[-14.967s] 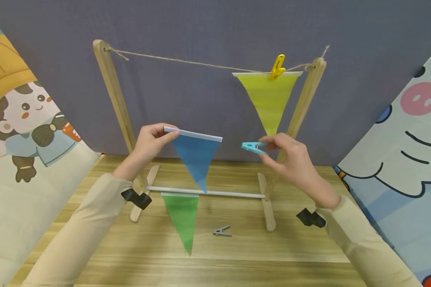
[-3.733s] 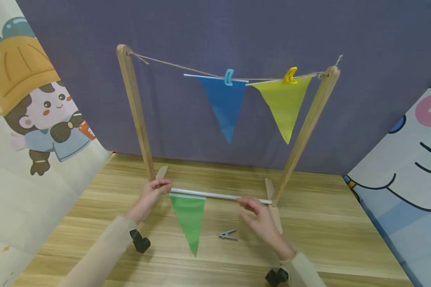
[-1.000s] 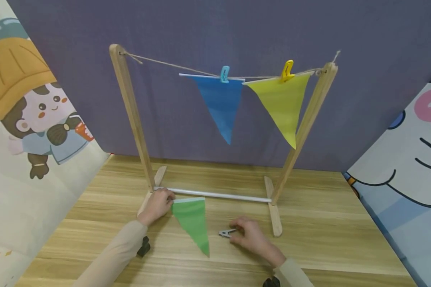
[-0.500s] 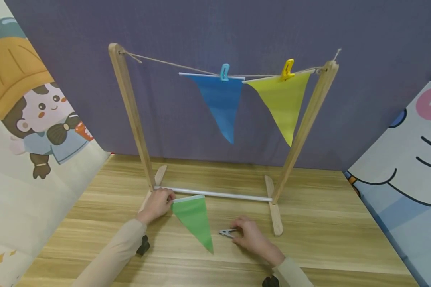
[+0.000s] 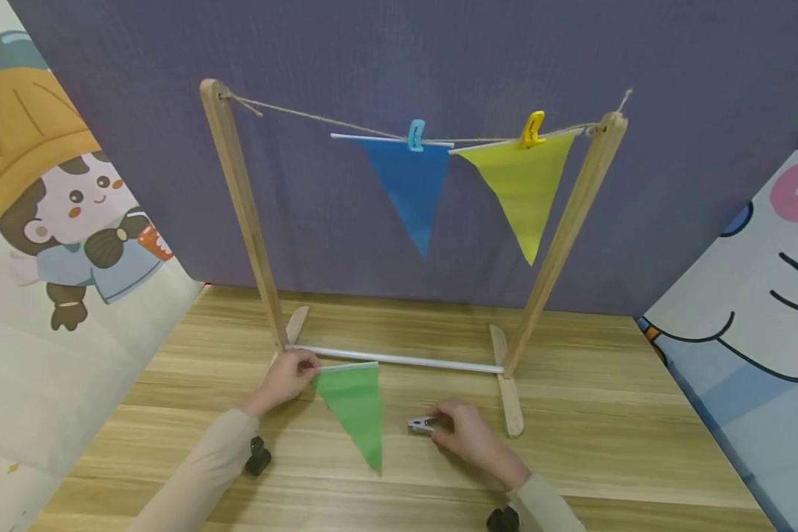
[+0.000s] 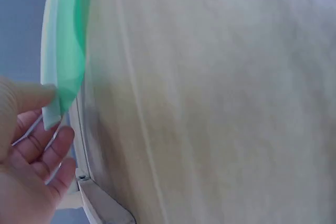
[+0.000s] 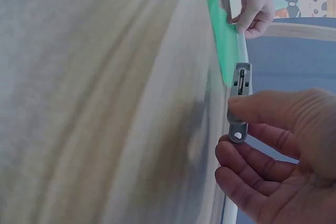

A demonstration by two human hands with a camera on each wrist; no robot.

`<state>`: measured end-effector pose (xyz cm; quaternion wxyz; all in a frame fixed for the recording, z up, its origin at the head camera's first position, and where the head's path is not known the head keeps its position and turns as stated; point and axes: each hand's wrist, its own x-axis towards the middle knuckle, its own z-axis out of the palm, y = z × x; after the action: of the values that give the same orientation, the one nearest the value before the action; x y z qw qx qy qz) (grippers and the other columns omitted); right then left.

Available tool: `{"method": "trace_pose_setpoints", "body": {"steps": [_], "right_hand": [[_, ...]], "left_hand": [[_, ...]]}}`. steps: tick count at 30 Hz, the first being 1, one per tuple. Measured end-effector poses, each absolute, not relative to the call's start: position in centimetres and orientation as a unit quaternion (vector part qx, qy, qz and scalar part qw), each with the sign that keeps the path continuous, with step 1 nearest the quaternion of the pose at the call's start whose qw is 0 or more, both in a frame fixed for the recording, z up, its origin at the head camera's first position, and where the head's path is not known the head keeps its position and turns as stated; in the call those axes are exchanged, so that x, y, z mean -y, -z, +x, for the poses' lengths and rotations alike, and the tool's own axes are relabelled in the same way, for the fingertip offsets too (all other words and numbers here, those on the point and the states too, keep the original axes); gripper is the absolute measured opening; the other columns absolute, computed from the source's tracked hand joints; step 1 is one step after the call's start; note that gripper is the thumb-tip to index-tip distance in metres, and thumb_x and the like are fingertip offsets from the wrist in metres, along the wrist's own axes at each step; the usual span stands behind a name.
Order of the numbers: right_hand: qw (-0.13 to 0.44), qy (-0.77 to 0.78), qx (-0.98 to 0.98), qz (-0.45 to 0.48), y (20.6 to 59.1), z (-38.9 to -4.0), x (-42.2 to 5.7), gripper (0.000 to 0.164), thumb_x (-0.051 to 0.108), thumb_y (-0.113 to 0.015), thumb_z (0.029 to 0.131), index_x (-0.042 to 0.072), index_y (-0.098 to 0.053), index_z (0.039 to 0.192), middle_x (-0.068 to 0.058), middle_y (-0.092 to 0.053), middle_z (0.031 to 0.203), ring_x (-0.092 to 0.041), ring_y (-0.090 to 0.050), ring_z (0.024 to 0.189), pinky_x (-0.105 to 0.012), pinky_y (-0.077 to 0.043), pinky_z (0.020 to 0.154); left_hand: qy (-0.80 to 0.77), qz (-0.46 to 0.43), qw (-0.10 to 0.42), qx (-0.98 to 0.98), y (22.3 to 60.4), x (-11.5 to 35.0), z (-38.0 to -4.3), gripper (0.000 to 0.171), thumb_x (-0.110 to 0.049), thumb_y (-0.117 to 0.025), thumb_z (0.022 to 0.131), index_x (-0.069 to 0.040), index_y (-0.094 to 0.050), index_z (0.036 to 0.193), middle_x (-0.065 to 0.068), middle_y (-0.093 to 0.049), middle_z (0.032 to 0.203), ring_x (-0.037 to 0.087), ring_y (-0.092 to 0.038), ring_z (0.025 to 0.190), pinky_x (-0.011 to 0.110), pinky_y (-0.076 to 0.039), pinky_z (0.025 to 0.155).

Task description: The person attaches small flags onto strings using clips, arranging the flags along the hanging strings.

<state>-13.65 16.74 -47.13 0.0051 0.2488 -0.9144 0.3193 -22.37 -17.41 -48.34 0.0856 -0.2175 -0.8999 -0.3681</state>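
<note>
My left hand (image 5: pixel 287 378) pinches the left corner of a green triangular pennant (image 5: pixel 355 410) by its white top edge. In the left wrist view thumb and fingers meet on that white strip (image 6: pixel 51 61). My right hand (image 5: pixel 468 436) holds a grey clothespin (image 5: pixel 422 425) by its handle end, its nose pointing left toward the pennant. The right wrist view shows the clothespin (image 7: pixel 240 98) between thumb and fingers. On the twine (image 5: pixel 312 118) above, a blue pennant (image 5: pixel 408 185) hangs from a light blue clothespin (image 5: pixel 415 136) and a yellow pennant (image 5: pixel 522 185) from a yellow clothespin (image 5: pixel 532 130).
Two wooden posts (image 5: pixel 246 214) carry the twine, standing on flat wooden feet (image 5: pixel 510 406). A white rod (image 5: pixel 406 360) joins them low down, just behind both hands. A grey-purple panel (image 5: pixel 372 44) rises behind the wooden table (image 5: pixel 346 502); printed cloths (image 5: pixel 106 369) flank it.
Over the last second, my right hand has picked up the grey clothespin from the table, and my left hand has lifted the green pennant slightly. Earlier, the blue pennant was clipped onto the twine.
</note>
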Motion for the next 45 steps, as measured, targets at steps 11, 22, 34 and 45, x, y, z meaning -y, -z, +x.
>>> {"method": "trace_pose_setpoints", "body": {"steps": [11, 22, 34, 45], "right_hand": [[0.052, -0.35, 0.904, 0.238, 45.7, -14.9, -17.0, 0.022, -0.003, -0.071, 0.075, 0.001, -0.064, 0.096, -0.009, -0.062, 0.09, -0.023, -0.061, 0.082, -0.035, -0.054, 0.074], [0.138, -0.316, 0.895, 0.282, 43.1, -16.5, -17.4, 0.027, -0.005, -0.075, 0.072, -0.002, -0.065, 0.097, -0.01, -0.064, 0.089, -0.022, -0.06, 0.076, -0.034, -0.053, 0.067], [0.133, -0.337, 0.891, 0.275, 41.2, -17.5, -16.4, 0.028, -0.004, -0.074, 0.074, -0.002, -0.065, 0.1, -0.011, -0.064, 0.091, -0.025, -0.064, 0.081, -0.035, -0.054, 0.071], [0.174, -0.33, 0.872, 0.318, 38.7, -18.9, -14.8, 0.027, -0.004, -0.074, 0.073, -0.004, -0.065, 0.098, -0.012, -0.064, 0.089, -0.028, -0.062, 0.079, -0.038, -0.054, 0.071]], "left_hand": [[0.541, -0.106, 0.05, 0.833, 46.6, 17.4, -22.2, 0.006, -0.001, -0.064, 0.087, 0.005, -0.065, 0.088, 0.013, -0.065, 0.085, 0.008, -0.054, 0.073, 0.021, -0.046, 0.067], [0.566, -0.07, 0.044, 0.82, 44.8, 17.5, -22.3, 0.022, -0.013, -0.062, 0.091, 0.007, -0.065, 0.1, 0.01, -0.064, 0.099, 0.006, -0.054, 0.079, 0.021, -0.045, 0.066], [0.648, -0.019, 0.065, 0.759, 43.2, 17.7, -22.7, 0.025, -0.007, -0.063, 0.09, 0.013, -0.06, 0.103, -0.01, -0.06, 0.09, 0.003, -0.052, 0.077, 0.02, -0.047, 0.069], [0.695, 0.011, 0.076, 0.715, 41.5, 17.5, -23.5, 0.007, -0.012, -0.064, 0.089, -0.017, -0.067, 0.087, -0.01, -0.058, 0.069, 0.01, -0.056, 0.07, 0.018, -0.043, 0.053]]}}
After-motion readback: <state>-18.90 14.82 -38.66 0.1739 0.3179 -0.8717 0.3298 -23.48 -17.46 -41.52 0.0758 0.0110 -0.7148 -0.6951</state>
